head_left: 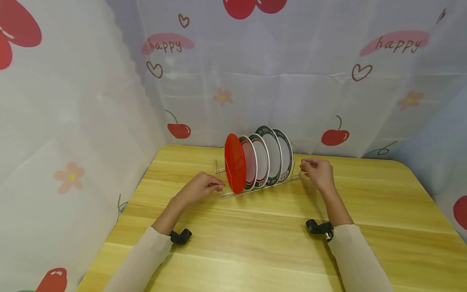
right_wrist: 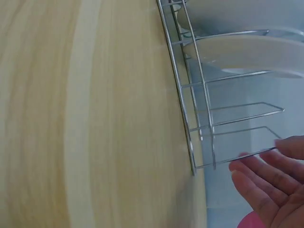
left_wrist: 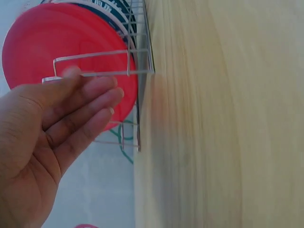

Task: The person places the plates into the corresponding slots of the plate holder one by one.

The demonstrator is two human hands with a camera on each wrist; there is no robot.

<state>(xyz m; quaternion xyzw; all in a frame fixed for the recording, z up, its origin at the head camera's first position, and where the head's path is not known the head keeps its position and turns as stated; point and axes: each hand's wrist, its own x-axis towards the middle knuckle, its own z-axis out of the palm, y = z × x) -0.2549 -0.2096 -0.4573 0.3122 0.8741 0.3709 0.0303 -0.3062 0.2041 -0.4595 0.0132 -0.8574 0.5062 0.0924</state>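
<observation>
A silver wire dish rack (head_left: 238, 194) stands on the wooden table near the back wall, holding a row of plates on edge. At its left end is a red plate (head_left: 234, 164); several white plates (head_left: 271, 158) with dark patterned rims stand beside it. My left hand (head_left: 204, 187) pinches a wire upright at the rack's left end, thumb and index finger meeting there in the left wrist view. At the opposite end my right hand (head_left: 318, 173) holds a wire loop between thumb and fingertips. In the right wrist view, empty slots (right_wrist: 237, 114) lie between that hand and the nearest plate.
The wooden table (head_left: 233, 243) extends in front of the rack and to both sides. White cloth (head_left: 255, 93) printed with cherries, hearts and flowers hangs behind it and along the sides. Black camera mounts (head_left: 181, 236) sit at both wrists, over light sleeves.
</observation>
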